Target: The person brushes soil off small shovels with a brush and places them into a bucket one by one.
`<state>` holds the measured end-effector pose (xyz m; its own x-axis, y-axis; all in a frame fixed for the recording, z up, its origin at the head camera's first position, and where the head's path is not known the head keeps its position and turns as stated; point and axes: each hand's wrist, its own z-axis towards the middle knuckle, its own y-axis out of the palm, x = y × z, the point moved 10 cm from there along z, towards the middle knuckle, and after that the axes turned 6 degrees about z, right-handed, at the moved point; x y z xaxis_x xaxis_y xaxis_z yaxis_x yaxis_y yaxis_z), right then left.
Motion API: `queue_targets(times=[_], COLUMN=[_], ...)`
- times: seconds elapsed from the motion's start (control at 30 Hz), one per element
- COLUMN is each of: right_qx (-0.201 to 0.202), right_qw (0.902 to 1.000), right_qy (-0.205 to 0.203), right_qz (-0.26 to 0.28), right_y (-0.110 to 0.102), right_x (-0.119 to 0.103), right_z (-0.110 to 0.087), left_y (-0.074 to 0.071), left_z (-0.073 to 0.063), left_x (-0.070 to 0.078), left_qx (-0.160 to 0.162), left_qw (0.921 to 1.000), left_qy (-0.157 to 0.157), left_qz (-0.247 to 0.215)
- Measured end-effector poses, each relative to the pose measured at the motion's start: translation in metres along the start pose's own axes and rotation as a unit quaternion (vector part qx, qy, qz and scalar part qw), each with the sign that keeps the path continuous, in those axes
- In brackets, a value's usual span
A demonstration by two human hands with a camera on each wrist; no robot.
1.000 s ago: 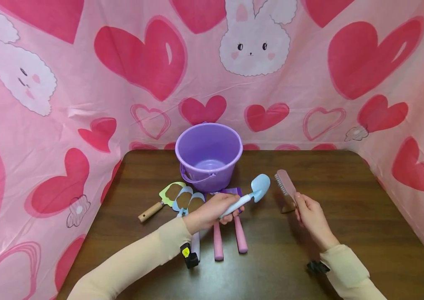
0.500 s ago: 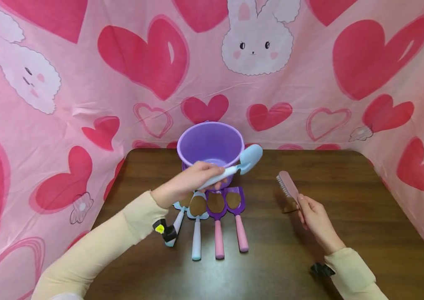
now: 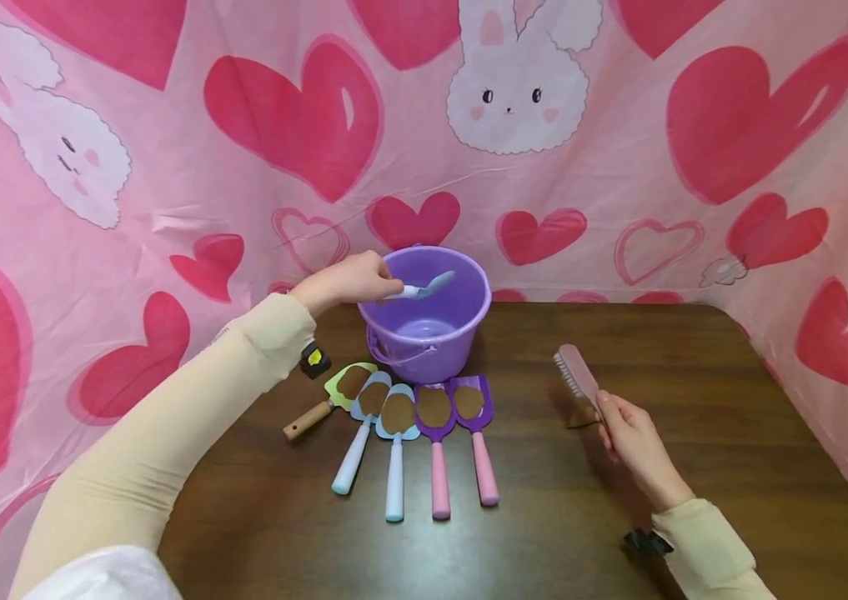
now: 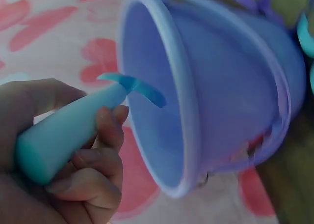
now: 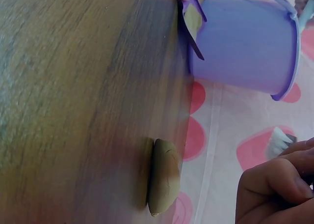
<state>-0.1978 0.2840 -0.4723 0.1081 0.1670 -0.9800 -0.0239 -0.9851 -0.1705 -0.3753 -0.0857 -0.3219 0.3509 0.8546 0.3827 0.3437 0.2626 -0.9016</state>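
My left hand point(image 3: 354, 279) grips a toy trowel point(image 3: 436, 284) by its pale handle. The trowel's light blue blade is over the mouth of the purple bucket point(image 3: 434, 364); in the left wrist view the blade point(image 4: 147, 92) overlaps the bucket's opening. Held by its handle in my right hand point(image 3: 635, 442) is a pink brush point(image 3: 579, 372), bristles facing left. Beneath the brush, a smooth brown lump point(image 5: 165, 180) like clay lies on the table. Only the bristle tip and curled fingers point(image 5: 279, 184) show in the right wrist view.
In front of the bucket several toy shovels lie fanned out: a green one point(image 3: 308, 419) with a wooden handle, light blue ones point(image 3: 394, 492), and purple ones point(image 3: 439, 492) with pink handles. Brown patches cover their blades. A heart-patterned cloth point(image 3: 604, 167) hangs behind the table point(image 3: 544, 542).
My left hand has moved left and away from me with the trowel, from above the shovels to over the bucket's mouth. My right hand with the brush stays nearly in place.
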Motion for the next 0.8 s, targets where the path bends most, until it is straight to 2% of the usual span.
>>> queue_targets(times=[0.07, 0.17, 0.2, 0.23, 0.3, 0.4, 0.47, 0.63, 0.8], right_qx=[-0.003, -0.008, -0.010, -0.012, -0.016, -0.020, -0.023, -0.028, -0.026], right_qw=[1.0000, 1.0000, 0.9999, 0.9999, 0.9999, 0.9997, 0.9996, 0.9994, 0.9994], right_qy=[-0.002, -0.002, -0.001, 0.001, 0.005, 0.012, 0.015, 0.019, 0.019], right_qz=[0.002, 0.003, 0.003, 0.002, -0.001, -0.003, -0.006, -0.011, -0.012], right_y=[0.001, 0.004, 0.005, 0.005, 0.006, 0.006, 0.005, 0.004, 0.001], right_x=[0.000, 0.001, 0.001, 0.001, 0.001, 0.001, 0.002, 0.003, 0.003], right_z=[0.000, 0.000, 0.000, 0.000, -0.001, -0.002, -0.002, -0.003, -0.004], left_y=[0.006, 0.006, -0.002, -0.003, -0.006, 0.004, 0.011, 0.022, 0.027], left_z=[0.030, 0.046, 0.035, 0.031, 0.012, 0.007, 0.008, 0.011, 0.015], left_x=[-0.019, -0.025, -0.012, -0.007, 0.013, 0.023, 0.026, 0.028, 0.029], left_qx=[0.004, 0.009, 0.010, 0.015, 0.012, 0.019, 0.019, 0.007, 0.005], left_qw=[0.9982, 0.9933, 0.9896, 0.9866, 0.9805, 0.9694, 0.9653, 0.9655, 0.9706], left_qy=[0.013, 0.001, -0.019, -0.023, -0.036, -0.034, -0.025, -0.011, 0.000], left_qz=[0.058, 0.115, 0.142, 0.161, 0.193, 0.242, 0.259, 0.260, 0.241])
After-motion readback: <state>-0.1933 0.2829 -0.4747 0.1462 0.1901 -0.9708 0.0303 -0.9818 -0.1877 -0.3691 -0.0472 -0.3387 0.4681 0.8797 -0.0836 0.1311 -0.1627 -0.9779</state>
